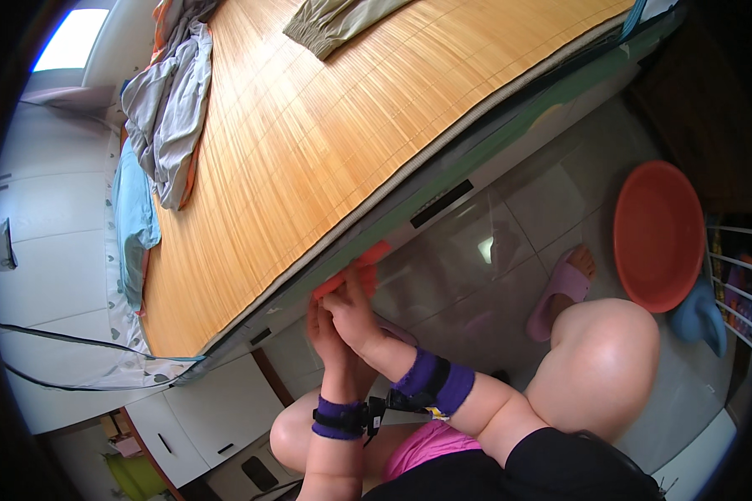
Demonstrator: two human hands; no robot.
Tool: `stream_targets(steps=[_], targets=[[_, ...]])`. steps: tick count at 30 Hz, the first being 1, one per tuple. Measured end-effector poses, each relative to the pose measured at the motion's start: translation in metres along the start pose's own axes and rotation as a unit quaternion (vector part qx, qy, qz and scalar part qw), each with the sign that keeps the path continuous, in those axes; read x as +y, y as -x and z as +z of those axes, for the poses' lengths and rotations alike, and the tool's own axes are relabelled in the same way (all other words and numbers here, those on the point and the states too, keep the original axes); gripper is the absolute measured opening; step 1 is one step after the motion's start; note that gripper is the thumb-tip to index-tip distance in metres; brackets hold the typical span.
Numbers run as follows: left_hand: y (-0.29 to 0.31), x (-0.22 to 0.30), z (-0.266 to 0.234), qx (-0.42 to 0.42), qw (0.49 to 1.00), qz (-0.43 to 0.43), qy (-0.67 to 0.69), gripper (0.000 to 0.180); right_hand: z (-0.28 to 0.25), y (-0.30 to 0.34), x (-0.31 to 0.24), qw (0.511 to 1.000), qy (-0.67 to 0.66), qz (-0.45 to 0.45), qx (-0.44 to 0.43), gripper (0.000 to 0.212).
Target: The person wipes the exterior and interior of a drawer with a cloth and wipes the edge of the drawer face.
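An orange-red cloth [368, 265] is bunched against the low side of the bed, just under the mat's edge. My right hand [353, 313] is closed on it, fingers bent over its near end. Right beside it, my left hand [324, 328] touches the right hand at the fingers. Its fingertips are partly hidden, so I cannot tell whether it grips the cloth too. Purple bands with black straps wrap both wrists. Above the hands lies the bed's woven bamboo mat [309, 150].
A red basin [658, 238] stands on the tiled floor at the right, with a blue plastic item [698, 321] and a white wire rack [735, 284] beside it. Grey clothes [171, 108] and khaki trousers [338, 25] lie on the mat. White cabinets [217, 409] are at the lower left.
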State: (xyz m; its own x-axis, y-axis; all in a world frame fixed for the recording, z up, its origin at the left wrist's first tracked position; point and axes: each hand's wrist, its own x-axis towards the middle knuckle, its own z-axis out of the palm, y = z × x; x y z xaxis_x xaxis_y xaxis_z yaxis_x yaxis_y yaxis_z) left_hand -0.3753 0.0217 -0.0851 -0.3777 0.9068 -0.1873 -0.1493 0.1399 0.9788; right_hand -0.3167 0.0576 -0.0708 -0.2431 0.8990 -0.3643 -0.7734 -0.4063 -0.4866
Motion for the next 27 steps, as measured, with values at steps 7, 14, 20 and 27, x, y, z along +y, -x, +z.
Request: stream_targets(steps=[7, 14, 20, 27], targets=[[-0.012, -0.03, 0.031, 0.048, 0.996, -0.073, 0.019, 0.033, -0.052, -0.024, 0.003, 0.989, 0.136, -0.016, 0.055, 0.048], [-0.041, -0.089, 0.021, 0.023, 0.983, -0.174, -0.053, 0.035, -0.122, -0.061, 0.043, 0.994, 0.006, 0.036, 0.103, 0.046], [-0.042, -0.079, 0.083, 0.038, 0.963, -0.251, -0.087, 0.036, -0.16, -0.085, 0.019, 0.979, 0.126, -0.042, 0.157, 0.047], [-0.046, -0.08, 0.14, -0.1, 0.968, -0.228, -0.011, 0.038, -0.182, -0.092, -0.054, 0.95, 0.135, -0.098, 0.262, 0.025]])
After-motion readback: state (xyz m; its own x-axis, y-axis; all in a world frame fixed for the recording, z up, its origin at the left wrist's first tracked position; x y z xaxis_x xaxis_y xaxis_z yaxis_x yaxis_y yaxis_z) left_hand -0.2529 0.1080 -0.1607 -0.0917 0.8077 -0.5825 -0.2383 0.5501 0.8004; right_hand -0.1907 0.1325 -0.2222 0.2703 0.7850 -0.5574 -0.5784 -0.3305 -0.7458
